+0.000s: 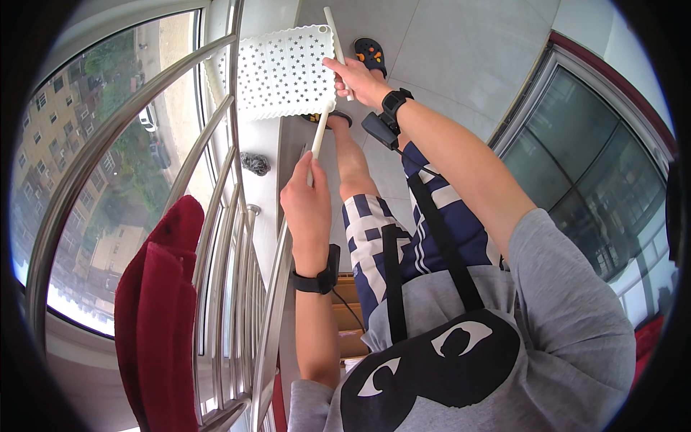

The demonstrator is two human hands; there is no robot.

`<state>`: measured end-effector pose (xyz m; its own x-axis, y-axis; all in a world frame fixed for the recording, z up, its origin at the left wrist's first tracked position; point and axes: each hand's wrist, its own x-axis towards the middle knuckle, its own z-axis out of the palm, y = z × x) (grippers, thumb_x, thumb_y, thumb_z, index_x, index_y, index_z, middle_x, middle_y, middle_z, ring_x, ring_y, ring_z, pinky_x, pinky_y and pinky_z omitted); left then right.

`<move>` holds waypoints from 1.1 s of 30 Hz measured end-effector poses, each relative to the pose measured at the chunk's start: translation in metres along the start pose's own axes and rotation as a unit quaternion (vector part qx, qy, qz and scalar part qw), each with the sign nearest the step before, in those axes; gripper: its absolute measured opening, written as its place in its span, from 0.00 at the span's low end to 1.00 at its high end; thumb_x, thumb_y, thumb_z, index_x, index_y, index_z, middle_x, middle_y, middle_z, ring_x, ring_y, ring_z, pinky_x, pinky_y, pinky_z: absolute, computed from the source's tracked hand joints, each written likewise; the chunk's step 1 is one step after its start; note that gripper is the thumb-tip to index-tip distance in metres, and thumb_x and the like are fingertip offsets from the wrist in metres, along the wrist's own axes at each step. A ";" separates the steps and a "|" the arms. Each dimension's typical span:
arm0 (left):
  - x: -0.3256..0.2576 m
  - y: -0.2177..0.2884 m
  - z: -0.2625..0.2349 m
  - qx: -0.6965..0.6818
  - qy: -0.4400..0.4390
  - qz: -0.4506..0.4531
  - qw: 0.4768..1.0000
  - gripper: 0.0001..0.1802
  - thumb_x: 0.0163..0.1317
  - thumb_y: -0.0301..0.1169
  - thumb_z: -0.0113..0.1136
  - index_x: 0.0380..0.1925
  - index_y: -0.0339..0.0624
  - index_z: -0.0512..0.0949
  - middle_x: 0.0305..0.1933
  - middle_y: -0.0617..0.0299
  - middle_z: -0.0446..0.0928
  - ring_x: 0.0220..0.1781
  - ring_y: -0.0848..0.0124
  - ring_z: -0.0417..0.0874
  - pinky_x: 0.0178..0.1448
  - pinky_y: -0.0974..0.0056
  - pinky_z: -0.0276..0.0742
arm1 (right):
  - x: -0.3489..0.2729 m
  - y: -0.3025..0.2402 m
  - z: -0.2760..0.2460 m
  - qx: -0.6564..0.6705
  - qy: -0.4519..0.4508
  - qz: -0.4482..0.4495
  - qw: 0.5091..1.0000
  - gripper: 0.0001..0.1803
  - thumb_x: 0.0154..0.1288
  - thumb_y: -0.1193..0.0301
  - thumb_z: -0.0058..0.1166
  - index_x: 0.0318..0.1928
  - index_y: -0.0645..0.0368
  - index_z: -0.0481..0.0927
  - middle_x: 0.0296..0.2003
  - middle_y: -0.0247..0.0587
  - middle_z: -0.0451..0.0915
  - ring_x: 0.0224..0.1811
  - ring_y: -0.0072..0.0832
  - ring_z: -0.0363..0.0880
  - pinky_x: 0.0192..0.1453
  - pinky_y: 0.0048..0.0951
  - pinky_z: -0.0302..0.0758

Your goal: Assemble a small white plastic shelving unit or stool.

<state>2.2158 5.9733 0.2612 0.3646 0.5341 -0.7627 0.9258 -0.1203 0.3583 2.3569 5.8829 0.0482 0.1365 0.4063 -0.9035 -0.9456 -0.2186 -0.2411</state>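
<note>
Railing (274, 309) partly hides the left end of your white, star-perforated, scallop-edged tray (288, 68); your left hand (306, 200) grips one pale rod (322, 131), your right hand (358, 81) another rod (333, 32).

One camera, worn on the head, looks down past the grey shirt (576, 317), which is close. The left hand (306, 200) and right hand (361, 83) are farther off. The floor (453, 65) is farther still, its right edge in sight. The wide view bends straight lines.

The red cloth (162, 317) is cut off by the lower edge; the white perforated panel (284, 72) is partly hidden by the metal railing (233, 72), one shoe (341, 115) by the panel.
</note>
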 end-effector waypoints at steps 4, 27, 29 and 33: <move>0.000 -0.004 0.003 -0.001 0.006 0.004 1.000 0.16 0.69 0.34 0.53 0.48 0.33 0.79 0.17 0.59 0.72 0.18 0.78 0.66 0.24 0.67 0.64 | 0.002 0.000 -0.002 -0.011 -0.006 -0.011 1.000 0.18 0.66 0.58 0.59 0.34 0.57 0.67 0.25 0.29 0.62 0.23 0.15 0.60 0.19 0.18 0.58; 0.023 -0.005 -0.014 -0.348 -0.150 -0.086 0.922 0.29 0.72 0.49 0.41 0.60 0.35 0.66 0.42 0.53 0.81 0.46 0.68 0.80 0.49 0.61 0.73 | -0.006 0.013 -0.003 -0.082 0.057 -0.019 0.995 0.19 0.70 0.54 0.51 0.41 0.59 0.69 0.25 0.29 0.64 0.21 0.16 0.63 0.19 0.19 0.62; 0.033 -0.035 0.006 -0.428 0.019 -0.087 0.899 0.25 0.72 0.46 0.42 0.55 0.35 0.70 0.42 0.54 0.80 0.45 0.70 0.80 0.48 0.63 0.73 | -0.010 0.013 0.000 -0.070 0.053 -0.001 0.996 0.18 0.71 0.55 0.51 0.41 0.59 0.69 0.25 0.29 0.63 0.22 0.16 0.63 0.19 0.19 0.62; 0.061 -0.079 0.072 -0.574 -0.040 -0.275 0.770 0.24 0.70 0.44 0.48 0.58 0.39 0.67 0.54 0.55 0.74 0.53 0.67 0.77 0.57 0.59 0.72 | -0.038 0.004 0.021 -0.007 0.031 0.035 0.999 0.17 0.71 0.57 0.50 0.42 0.58 0.69 0.27 0.29 0.64 0.24 0.16 0.64 0.21 0.19 0.63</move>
<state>2.1722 5.9550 0.1474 -0.0032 0.1813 -0.9834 0.2613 0.9494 0.1742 2.3419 5.8852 0.0885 0.0890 0.3340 -0.9384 -0.9491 -0.2573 -0.1816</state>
